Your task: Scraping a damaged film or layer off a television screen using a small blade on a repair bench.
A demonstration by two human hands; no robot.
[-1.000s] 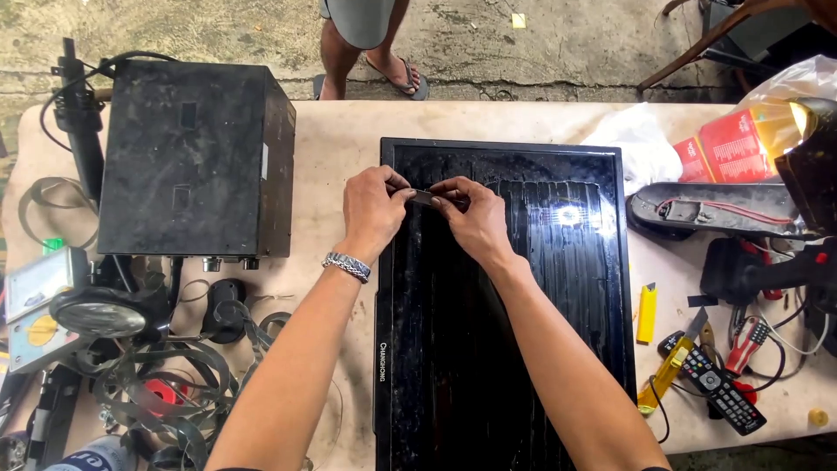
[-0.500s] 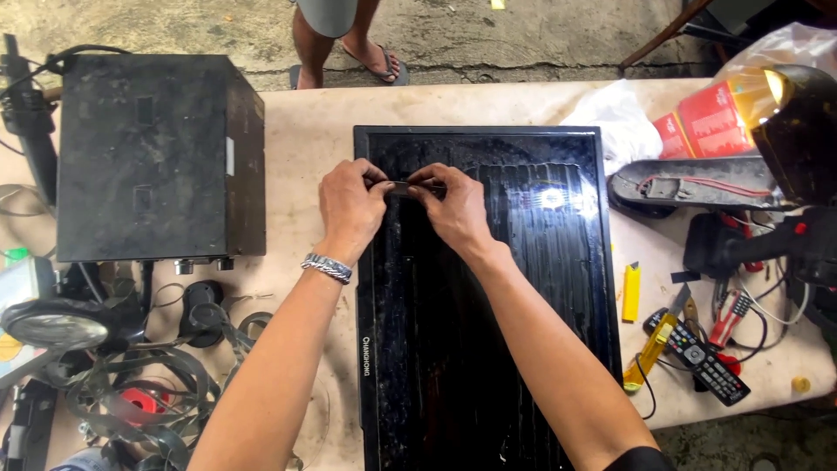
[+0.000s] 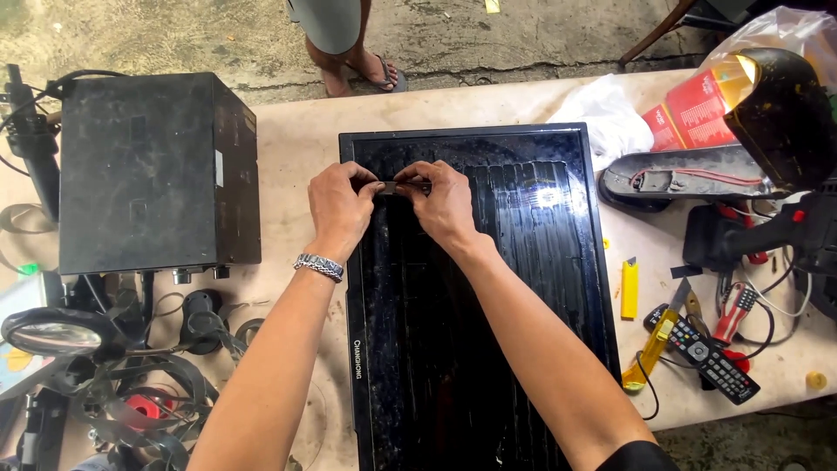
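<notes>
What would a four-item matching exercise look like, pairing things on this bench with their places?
Things:
1 black box
2 remote control
3 magnifying glass
4 small dark strip

Places:
A pinched between left hand and right hand over the flat screen
B left of the screen
C right of the screen
D near left corner

Pairs: 1-B, 2-C, 3-D, 4-A

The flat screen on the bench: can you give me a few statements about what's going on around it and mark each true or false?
1. Both hands, the left hand and the right hand, pinch one small dark strip over the screen. True.
2. The screen stands upright. False: it lies flat on the table.
3. A bracelet is on the left wrist. True.
4. The black box sits right of the screen. False: it sits left.
5. The remote lies on the screen. False: it lies on the table, right of it.
</notes>
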